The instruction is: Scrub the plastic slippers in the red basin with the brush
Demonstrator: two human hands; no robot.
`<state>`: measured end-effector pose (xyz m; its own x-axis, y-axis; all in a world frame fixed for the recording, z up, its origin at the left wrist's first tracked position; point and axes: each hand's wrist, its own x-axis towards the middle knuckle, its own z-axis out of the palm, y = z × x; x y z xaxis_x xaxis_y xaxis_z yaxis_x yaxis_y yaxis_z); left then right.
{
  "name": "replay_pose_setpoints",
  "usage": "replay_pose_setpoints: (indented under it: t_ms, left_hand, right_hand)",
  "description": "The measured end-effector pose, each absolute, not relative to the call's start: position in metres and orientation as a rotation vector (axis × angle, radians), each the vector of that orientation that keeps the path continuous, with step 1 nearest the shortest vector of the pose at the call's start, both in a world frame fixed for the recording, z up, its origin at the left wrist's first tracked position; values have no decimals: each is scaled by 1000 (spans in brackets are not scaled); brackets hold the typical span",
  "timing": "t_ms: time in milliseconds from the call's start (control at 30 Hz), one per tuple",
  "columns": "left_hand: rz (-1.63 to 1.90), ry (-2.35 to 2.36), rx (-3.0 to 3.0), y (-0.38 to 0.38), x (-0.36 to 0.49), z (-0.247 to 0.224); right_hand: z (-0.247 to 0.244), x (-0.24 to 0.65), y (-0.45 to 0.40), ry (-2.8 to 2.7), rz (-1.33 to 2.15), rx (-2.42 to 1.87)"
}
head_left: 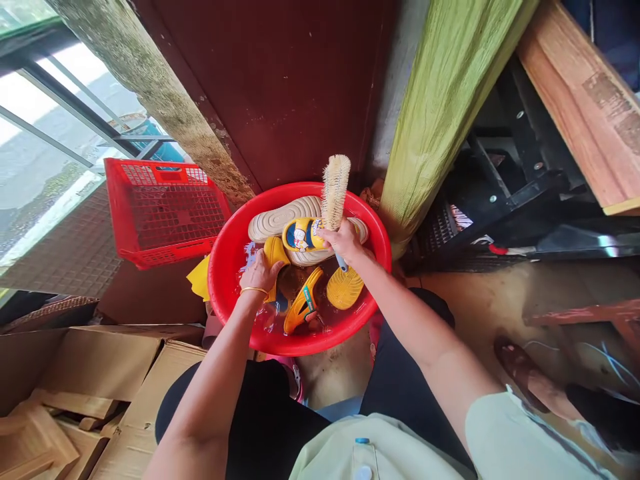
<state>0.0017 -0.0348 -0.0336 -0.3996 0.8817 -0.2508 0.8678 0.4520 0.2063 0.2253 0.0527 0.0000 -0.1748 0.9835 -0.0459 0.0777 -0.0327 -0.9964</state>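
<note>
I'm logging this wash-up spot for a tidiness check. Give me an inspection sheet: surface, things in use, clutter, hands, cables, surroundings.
Surface: worn, stained floor; a red basin stands on it, holding water.
Things in use: scrub brush, bristles up; yellow sandals and pale soles in the basin.
Clutter: cardboard boxes and wood scraps at lower left; a yellow scrap beside the basin.
Hands: left hand grips a yellow sandal in the water; right hand grips the brush handle.
Cables: nothing seen.
Surroundings: red crate, dark red wall, green column, black metal frame, wooden plank, a brown shoe at right.
</note>
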Motion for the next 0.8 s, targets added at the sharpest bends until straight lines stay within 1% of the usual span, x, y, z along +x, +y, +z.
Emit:
replay_pose_setpoints:
  t_ms: [200, 433, 500, 633, 800]
  left_hand:
    - [93, 2403, 1467, -38, -6, -39]
    - [102, 2370, 1538, -53, 1, -47]
    - [103, 2370, 1533, -60, 5, -48]
    - [106, 2369, 1524, -73, 14, -48]
    - [195, 2308, 1522, -85, 20, -46]
  right_hand:
    - [-18, 232, 62, -1600, 1237, -1371]
    - [2, 271, 32, -2000, 961, -1481]
    - [4, 281, 16, -1956, 1016, -1465]
    - [-3, 298, -11, -1713, 1257, -1393]
    - [-8, 311, -26, -1510, 1444, -1361]
